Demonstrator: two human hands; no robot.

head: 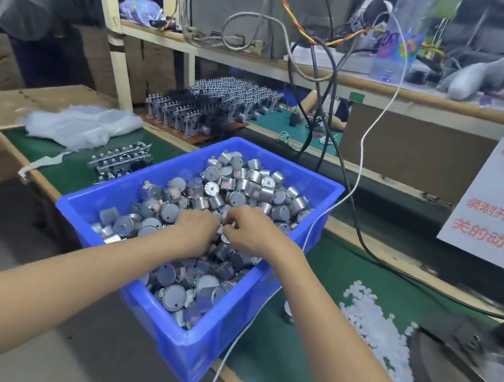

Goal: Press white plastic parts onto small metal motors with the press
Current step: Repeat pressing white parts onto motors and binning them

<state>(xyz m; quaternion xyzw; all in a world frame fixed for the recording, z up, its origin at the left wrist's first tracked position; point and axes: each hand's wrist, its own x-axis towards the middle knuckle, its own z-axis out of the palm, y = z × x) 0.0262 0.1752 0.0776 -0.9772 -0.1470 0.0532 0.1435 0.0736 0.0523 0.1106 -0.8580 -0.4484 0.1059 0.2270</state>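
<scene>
green bench (269,350), blue bin (222,333), white parts (379,334)

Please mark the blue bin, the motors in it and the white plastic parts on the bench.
blue bin (164,331): head view, on its near outer wall.
metal motors (244,186): head view, on the heap at the bin's far end.
white plastic parts (379,334): head view, middle of the loose pile on the green mat.

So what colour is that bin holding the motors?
The bin is bright blue, shown in the head view.
</scene>
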